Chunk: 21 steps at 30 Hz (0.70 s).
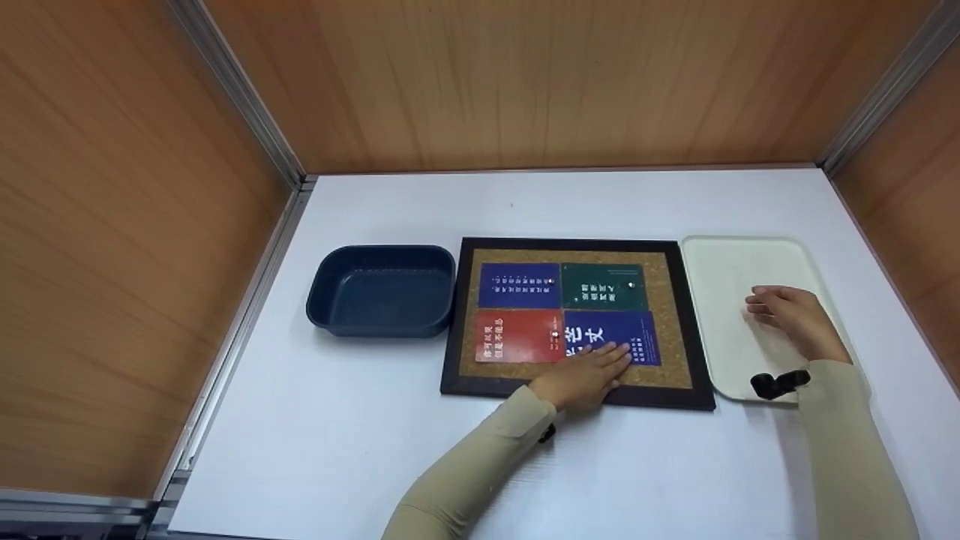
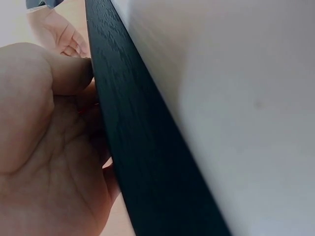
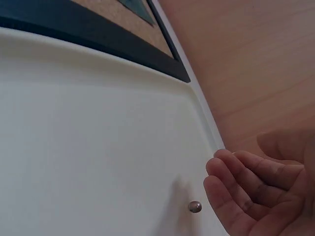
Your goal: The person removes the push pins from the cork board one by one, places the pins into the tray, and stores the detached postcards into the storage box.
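My left hand [image 1: 585, 375] lies palm down with straight fingers on a blue card [image 1: 645, 341] at the lower right of a black-framed cork board [image 1: 677, 337]. Three other cards share the board: a blue one [image 1: 517, 274], a green one [image 1: 600, 274] and a red one [image 1: 517, 349], each with a small silver pin head. Over the white tray [image 1: 735, 262], right of the board, hovers my right hand [image 1: 799, 319], fingers loosely bent and holding nothing. One round silver pin [image 3: 195, 207] on the tray is near its fingertips in the right wrist view.
A dark blue deep dish [image 1: 382, 330] stands left of the board, close to its frame. Wooden panels [image 1: 562, 90] close off the back and both sides of the white table [image 1: 360, 435].
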Tool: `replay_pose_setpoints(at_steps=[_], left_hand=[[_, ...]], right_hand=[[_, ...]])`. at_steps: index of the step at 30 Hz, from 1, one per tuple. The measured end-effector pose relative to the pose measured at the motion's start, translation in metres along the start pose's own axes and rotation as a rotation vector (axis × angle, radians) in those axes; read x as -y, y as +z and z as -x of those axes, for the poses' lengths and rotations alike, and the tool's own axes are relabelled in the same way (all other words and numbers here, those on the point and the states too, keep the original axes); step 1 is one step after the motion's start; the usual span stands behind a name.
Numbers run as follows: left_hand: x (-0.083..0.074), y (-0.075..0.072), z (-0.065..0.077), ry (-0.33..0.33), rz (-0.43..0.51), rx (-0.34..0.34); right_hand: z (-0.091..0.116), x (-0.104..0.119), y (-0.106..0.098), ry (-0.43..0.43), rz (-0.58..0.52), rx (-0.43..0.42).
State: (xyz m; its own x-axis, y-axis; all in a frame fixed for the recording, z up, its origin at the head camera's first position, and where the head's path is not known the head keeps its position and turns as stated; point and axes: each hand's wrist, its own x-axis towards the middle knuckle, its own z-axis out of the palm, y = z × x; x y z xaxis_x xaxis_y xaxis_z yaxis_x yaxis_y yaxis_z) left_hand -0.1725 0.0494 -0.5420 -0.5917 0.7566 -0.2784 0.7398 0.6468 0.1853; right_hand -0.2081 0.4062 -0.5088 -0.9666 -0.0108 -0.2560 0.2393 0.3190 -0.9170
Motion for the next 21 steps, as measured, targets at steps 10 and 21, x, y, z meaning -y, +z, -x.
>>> replay_pose_setpoints(at_steps=[10,21], left_hand=[[-0.002,-0.001,0.001,-0.001,-0.011,0.009],[-0.002,-0.003,0.005,-0.005,0.016,-0.008]], right_hand=[[-0.001,0.007,0.016,-0.008,-0.012,0.074],[-0.003,0.015,0.032,-0.013,-0.26,0.146]])
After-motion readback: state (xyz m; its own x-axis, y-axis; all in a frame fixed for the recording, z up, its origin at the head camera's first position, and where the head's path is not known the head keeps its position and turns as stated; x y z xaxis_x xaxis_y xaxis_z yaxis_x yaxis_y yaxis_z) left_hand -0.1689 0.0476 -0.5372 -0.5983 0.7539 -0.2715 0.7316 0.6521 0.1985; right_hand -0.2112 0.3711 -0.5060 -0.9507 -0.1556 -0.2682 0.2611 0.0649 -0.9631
